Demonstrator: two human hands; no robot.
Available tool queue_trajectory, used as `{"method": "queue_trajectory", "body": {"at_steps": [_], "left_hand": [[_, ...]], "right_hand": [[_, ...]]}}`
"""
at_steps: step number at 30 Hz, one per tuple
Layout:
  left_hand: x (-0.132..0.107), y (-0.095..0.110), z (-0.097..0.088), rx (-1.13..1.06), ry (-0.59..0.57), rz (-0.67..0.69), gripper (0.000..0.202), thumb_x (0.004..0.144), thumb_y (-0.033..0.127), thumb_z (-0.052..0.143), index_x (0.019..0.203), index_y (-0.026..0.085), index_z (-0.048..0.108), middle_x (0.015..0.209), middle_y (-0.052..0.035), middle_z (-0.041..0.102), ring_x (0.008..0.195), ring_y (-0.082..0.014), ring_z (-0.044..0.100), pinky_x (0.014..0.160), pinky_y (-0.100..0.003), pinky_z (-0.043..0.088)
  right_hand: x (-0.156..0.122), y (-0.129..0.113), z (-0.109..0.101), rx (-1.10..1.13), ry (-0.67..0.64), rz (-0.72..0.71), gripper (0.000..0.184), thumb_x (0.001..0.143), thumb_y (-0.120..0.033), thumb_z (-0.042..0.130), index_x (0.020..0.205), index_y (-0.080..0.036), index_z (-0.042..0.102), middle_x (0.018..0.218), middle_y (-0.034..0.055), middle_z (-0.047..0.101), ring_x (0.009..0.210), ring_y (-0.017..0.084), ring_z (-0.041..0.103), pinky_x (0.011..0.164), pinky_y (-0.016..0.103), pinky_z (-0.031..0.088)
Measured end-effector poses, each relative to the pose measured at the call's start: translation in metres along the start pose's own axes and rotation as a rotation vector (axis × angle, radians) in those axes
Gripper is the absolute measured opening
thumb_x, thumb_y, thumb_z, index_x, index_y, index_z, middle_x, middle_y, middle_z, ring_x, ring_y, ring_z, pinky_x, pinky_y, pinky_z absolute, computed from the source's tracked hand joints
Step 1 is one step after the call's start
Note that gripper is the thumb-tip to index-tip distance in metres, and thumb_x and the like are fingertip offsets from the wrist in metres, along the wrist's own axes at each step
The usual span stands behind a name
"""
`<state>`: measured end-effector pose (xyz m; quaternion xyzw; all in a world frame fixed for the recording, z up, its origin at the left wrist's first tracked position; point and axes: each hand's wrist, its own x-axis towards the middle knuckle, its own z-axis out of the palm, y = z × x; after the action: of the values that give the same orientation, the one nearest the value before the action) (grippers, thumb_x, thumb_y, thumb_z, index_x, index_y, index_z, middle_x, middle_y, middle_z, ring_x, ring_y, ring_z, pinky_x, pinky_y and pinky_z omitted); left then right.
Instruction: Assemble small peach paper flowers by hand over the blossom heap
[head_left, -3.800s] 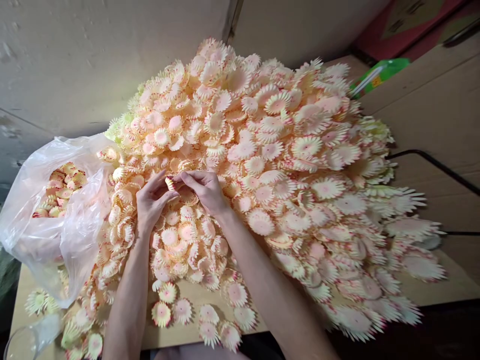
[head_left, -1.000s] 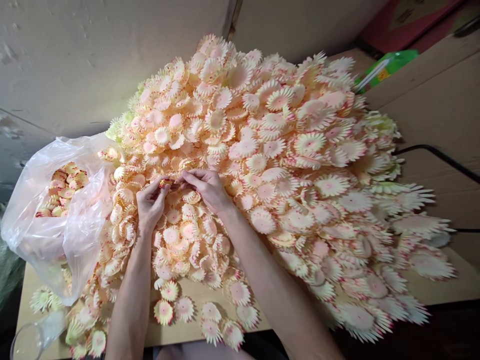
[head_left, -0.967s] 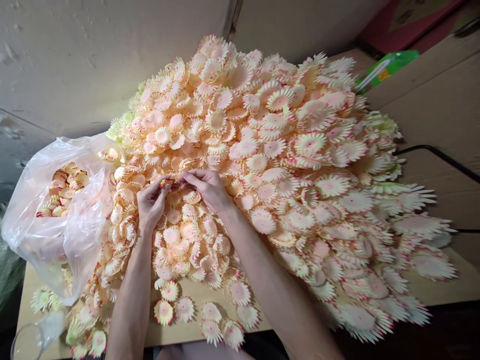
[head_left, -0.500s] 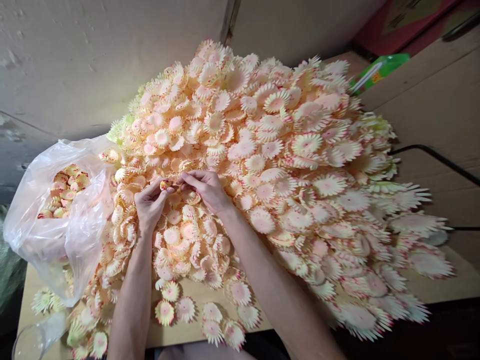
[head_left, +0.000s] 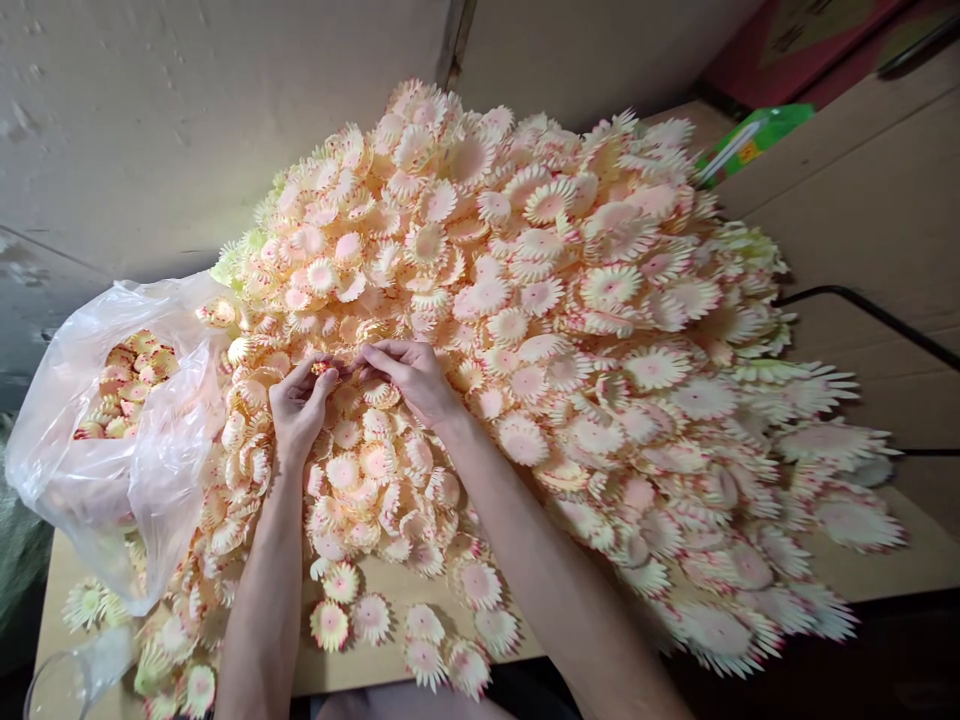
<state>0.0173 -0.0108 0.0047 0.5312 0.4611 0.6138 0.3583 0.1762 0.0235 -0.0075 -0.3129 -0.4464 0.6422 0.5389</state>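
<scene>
My left hand (head_left: 300,398) is closed in a pinch on a small yellow-and-red flower centre (head_left: 320,368), its thumb partly covering the piece. Just to the right, my right hand (head_left: 414,378) has its fingertips pressed together close to the left ones. What sits between the right fingertips is too small to make out. Both hands hover over a large heap of artificial flower petal layers (head_left: 517,300), pale cream discs with fringed edges and pink tips.
A translucent plastic bag (head_left: 169,480) holding several small red-and-yellow flower pieces (head_left: 131,380) stands at the left. At the lower left is a clear plastic cup (head_left: 64,680). A green packet (head_left: 757,140) and cardboard (head_left: 862,220) border the heap at the right. Beneath lies the tabletop (head_left: 360,672).
My left thumb has shifted up over the small flower centre, hiding more of it. My right hand has stayed almost still.
</scene>
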Motion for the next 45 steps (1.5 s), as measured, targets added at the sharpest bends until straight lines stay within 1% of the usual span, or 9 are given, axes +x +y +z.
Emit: {"method": "queue_trajectory", "body": {"at_steps": [7,12,19,25,29,31,33,38,45], "left_hand": [[-0.001,0.000,-0.002,0.018,-0.090,0.003,0.031,0.084,0.034,0.074,0.108,0.015,0.074,0.097,-0.0095,0.076,0.087,-0.0164,0.073,0.088,-0.028,0.059],[-0.001,0.003,-0.004,0.138,-0.094,-0.004,0.038,0.086,0.037,0.071,0.118,0.018,0.072,0.090,-0.0060,0.074,0.066,-0.0082,0.065,0.066,-0.018,0.055],[0.001,0.005,-0.003,0.043,-0.091,-0.028,0.043,0.080,0.041,0.076,0.113,0.014,0.074,0.089,-0.0087,0.075,0.076,-0.0135,0.070,0.068,-0.020,0.055],[0.002,-0.002,-0.003,-0.015,-0.177,-0.028,0.061,0.075,0.040,0.081,0.129,0.018,0.066,0.097,-0.0093,0.075,0.081,-0.0160,0.072,0.073,-0.024,0.059],[0.004,-0.005,-0.002,-0.032,-0.217,0.079,0.086,0.064,0.030,0.089,0.143,0.031,0.053,0.141,-0.0128,0.058,0.103,-0.0197,0.069,0.084,-0.029,0.060],[0.004,-0.006,-0.004,0.046,-0.208,0.151,0.076,0.065,0.030,0.088,0.136,0.028,0.061,0.148,-0.0132,0.051,0.117,-0.0247,0.064,0.088,-0.031,0.060],[0.004,-0.007,-0.007,0.155,-0.194,0.208,0.061,0.067,0.031,0.087,0.125,0.023,0.070,0.137,-0.0134,0.061,0.119,-0.0270,0.063,0.090,-0.032,0.059],[0.002,-0.008,-0.010,0.227,-0.119,0.132,0.052,0.071,0.032,0.084,0.119,0.018,0.073,0.112,-0.0097,0.074,0.094,-0.0208,0.072,0.086,-0.027,0.057],[0.000,-0.011,-0.013,0.278,-0.117,0.123,0.040,0.078,0.032,0.078,0.116,0.018,0.076,0.105,-0.0063,0.076,0.088,-0.0200,0.072,0.082,-0.026,0.057]], "right_hand": [[-0.002,-0.003,0.001,0.004,-0.025,-0.034,0.030,0.075,-0.045,0.080,0.085,-0.017,0.076,0.082,0.0042,0.072,0.071,0.011,0.065,0.068,0.023,0.056],[-0.005,-0.008,0.006,0.021,-0.099,-0.073,0.032,0.065,-0.036,0.087,0.087,-0.016,0.073,0.089,0.0052,0.073,0.080,0.014,0.068,0.082,0.030,0.059],[-0.009,-0.005,0.007,-0.037,-0.158,-0.127,0.046,0.057,-0.026,0.090,0.097,-0.016,0.071,0.096,0.0035,0.071,0.073,0.010,0.064,0.072,0.024,0.058],[-0.010,-0.006,0.009,-0.143,0.014,-0.191,0.038,0.064,-0.035,0.087,0.095,-0.016,0.072,0.095,0.0064,0.073,0.073,0.012,0.066,0.069,0.025,0.059],[-0.010,-0.010,0.008,-0.148,0.151,-0.197,0.038,0.062,-0.035,0.088,0.091,-0.016,0.072,0.089,0.0063,0.073,0.076,0.014,0.069,0.070,0.026,0.059],[-0.010,-0.010,0.008,-0.141,0.136,-0.192,0.038,0.061,-0.033,0.089,0.090,-0.016,0.073,0.086,0.0056,0.073,0.075,0.014,0.069,0.070,0.026,0.059],[-0.011,-0.009,0.007,-0.120,0.072,-0.189,0.038,0.061,-0.032,0.089,0.092,-0.017,0.073,0.087,0.0051,0.074,0.076,0.015,0.069,0.071,0.026,0.060],[-0.011,-0.010,0.004,-0.014,-0.099,-0.149,0.034,0.071,-0.034,0.084,0.098,-0.016,0.072,0.094,0.0061,0.075,0.081,0.015,0.071,0.078,0.027,0.061],[-0.013,-0.015,0.005,0.070,-0.143,-0.082,0.035,0.073,-0.035,0.082,0.100,-0.016,0.071,0.097,0.0069,0.075,0.089,0.017,0.073,0.086,0.030,0.060]]}}
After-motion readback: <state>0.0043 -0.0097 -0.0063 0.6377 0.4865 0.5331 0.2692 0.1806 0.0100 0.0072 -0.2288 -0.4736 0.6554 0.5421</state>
